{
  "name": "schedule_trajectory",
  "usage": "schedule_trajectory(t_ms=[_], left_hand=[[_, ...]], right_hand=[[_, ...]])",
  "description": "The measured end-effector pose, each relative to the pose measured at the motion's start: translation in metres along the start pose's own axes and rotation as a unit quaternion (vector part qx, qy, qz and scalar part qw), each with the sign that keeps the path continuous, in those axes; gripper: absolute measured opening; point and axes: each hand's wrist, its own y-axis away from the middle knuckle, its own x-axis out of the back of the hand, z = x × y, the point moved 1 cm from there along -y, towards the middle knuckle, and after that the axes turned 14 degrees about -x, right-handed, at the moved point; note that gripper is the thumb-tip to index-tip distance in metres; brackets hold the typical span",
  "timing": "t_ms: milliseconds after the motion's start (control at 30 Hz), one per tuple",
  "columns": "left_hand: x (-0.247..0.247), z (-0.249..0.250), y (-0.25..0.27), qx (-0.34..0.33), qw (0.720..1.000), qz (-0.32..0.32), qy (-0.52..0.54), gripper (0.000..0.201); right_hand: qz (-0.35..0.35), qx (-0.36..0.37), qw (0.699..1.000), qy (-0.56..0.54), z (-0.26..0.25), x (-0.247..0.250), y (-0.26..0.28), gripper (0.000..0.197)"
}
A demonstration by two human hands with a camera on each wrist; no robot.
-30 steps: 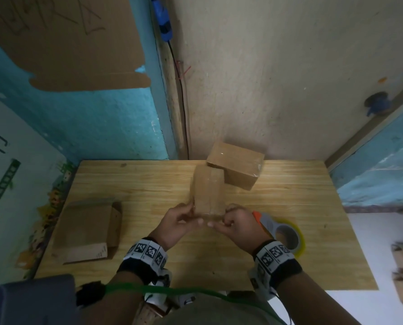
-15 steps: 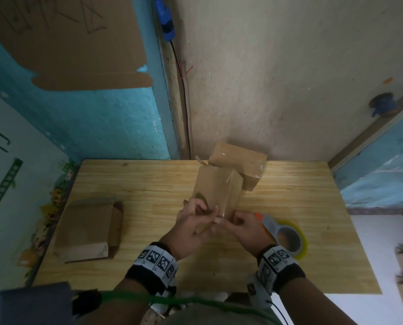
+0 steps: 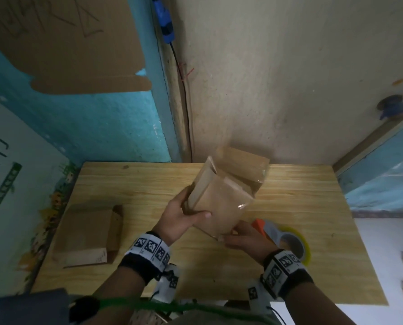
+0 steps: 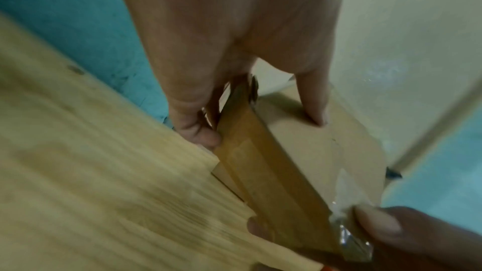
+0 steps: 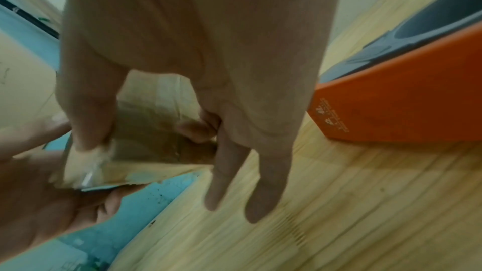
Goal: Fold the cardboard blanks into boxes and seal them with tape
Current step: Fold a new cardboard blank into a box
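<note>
The box (image 3: 219,207) is held in the air over the middle of the tabletop (image 3: 134,184), tilted, its long axis running from the near right corner up and away to the far left, where an unsealed flap end points toward the wall. The left hand (image 3: 181,221) grips the left long edge — thumb laid across the broad top face, fingers curled behind — as the left wrist view confirms. The right hand (image 3: 245,235) pinches the near lower corner, where a strip of clear tape (image 4: 347,224) wraps the cardboard; in the right wrist view thumb and forefinger close on that taped end while the other two fingers hang straight. So the sealed end lies nearest the right hand and the open end sits beyond the left one; my judgement is that the next move turns on swinging that far end round within reach. Counted: one box in hand, one finished box (image 3: 247,167) behind it by the wall, its tape glinting at the corner, and one flat blank (image 3: 88,235) lying well apart at the left of the tabletop. One tape dispenser (image 3: 282,238), orange and grey with a yellowish roll, rests just beside the right hand. More cardboard shows blurred at the far right edge — how many pieces, I cannot tell.
</note>
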Motion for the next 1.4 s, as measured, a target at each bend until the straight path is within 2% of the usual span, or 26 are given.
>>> schedule_trajectory(t_ms=[67,167,233,367,400,467,533,600,667,800,900,967,1033,1100,1267,1333,1400], left_hand=[[0.003,-0.004,-0.003,-0.014,1.000,-0.003,-0.012,0.089],[0.004,-0.010,-0.007,-0.025,0.996,0.007,-0.088,0.092],[0.006,-0.013,-0.007,-0.050,0.980,-0.002,-0.194,0.073],[0.005,-0.009,0.002,-0.099,0.919,-0.057,-0.378,0.032],[0.004,-0.009,0.004,-0.096,0.906,-0.070,-0.406,0.027],[0.003,-0.008,0.006,-0.083,0.898,-0.084,-0.423,0.023],[0.001,-0.009,0.005,-0.096,0.897,-0.090,-0.421,0.023],[-0.002,-0.012,0.003,-0.122,0.893,-0.106,-0.421,0.022],[-0.004,-0.013,-0.001,-0.135,0.890,-0.127,-0.417,0.020],[-0.001,-0.015,-0.008,-0.138,0.900,-0.138,-0.389,0.019],[-0.003,-0.020,-0.006,-0.152,0.904,-0.164,-0.365,0.042],[-0.006,-0.022,-0.002,-0.154,0.920,-0.152,-0.327,0.057],[-0.006,-0.022,0.001,-0.141,0.953,-0.087,-0.255,0.053],[-0.006,-0.024,0.003,-0.130,0.967,-0.046,-0.216,0.044],[-0.012,-0.026,0.007,-0.105,0.958,-0.143,-0.225,0.030],[-0.013,-0.023,0.008,-0.084,0.970,-0.134,-0.184,0.025],[-0.014,-0.023,0.009,-0.072,0.983,-0.095,-0.142,0.033]], right_hand=[[-0.014,-0.011,1.000,0.022,-0.003,0.002,0.000,0.037],[0.011,-0.029,0.997,0.071,-0.002,0.005,-0.008,0.054],[0.048,-0.043,0.995,0.073,-0.003,0.008,-0.015,0.067],[0.133,-0.066,0.987,-0.064,-0.002,0.017,-0.018,0.065],[0.160,-0.056,0.984,-0.053,-0.002,0.020,-0.017,0.069],[0.196,-0.042,0.980,-0.016,-0.003,0.023,-0.016,0.074],[0.189,-0.036,0.981,-0.013,-0.006,0.023,-0.016,0.064],[0.175,-0.008,0.984,0.014,-0.011,0.022,-0.017,0.033],[0.182,0.017,0.981,0.065,-0.016,0.021,-0.018,0.017],[0.151,0.039,0.985,0.070,-0.022,0.021,-0.016,0.019],[0.139,0.059,0.988,0.042,-0.023,0.022,-0.009,0.033],[0.167,0.085,0.979,0.085,-0.023,0.023,-0.006,0.034],[0.217,0.101,0.964,0.119,-0.024,0.023,-0.006,0.031],[0.254,0.089,0.956,0.121,-0.021,0.026,-0.010,0.034],[0.277,0.059,0.939,0.196,-0.028,0.030,-0.011,0.036],[0.276,0.053,0.935,0.217,-0.032,0.029,-0.014,0.036],[0.254,0.059,0.933,0.248,-0.032,0.023,-0.019,0.034]])
